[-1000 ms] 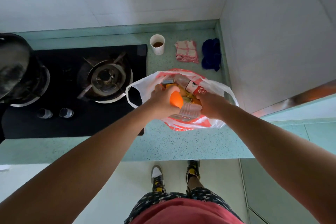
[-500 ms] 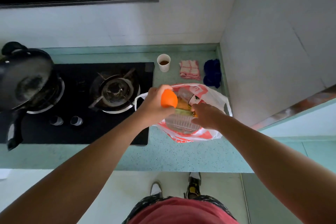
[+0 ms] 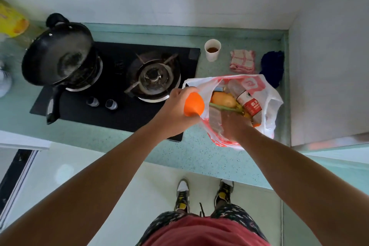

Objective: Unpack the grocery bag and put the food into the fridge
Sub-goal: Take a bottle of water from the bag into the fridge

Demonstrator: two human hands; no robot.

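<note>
We hold the left hand [image 3: 177,110] just over the left rim of the grocery bag [image 3: 273,106]. Its fingers are curled round an orange fruit [image 3: 194,107], held clear of the bag's mouth, we judge so that it can be carried off on its own. The right hand [image 3: 234,126] reaches into the near side of the bag. It is blurred, so we cannot tell whether its fingers grip anything; we judge it either steadies the limp plastic or goes for the next item. Inside the bag lie a red-labelled bottle [image 3: 250,105] and a yellowish potato-like thing [image 3: 223,99]. Beyond the bag stand a paper cup [image 3: 212,50], a pink checked cloth [image 3: 242,61] and a blue cloth [image 3: 272,66]; left of it is the gas hob [image 3: 119,86]. No fridge shows: 1 item is out, and most remain in the bag.
</note>
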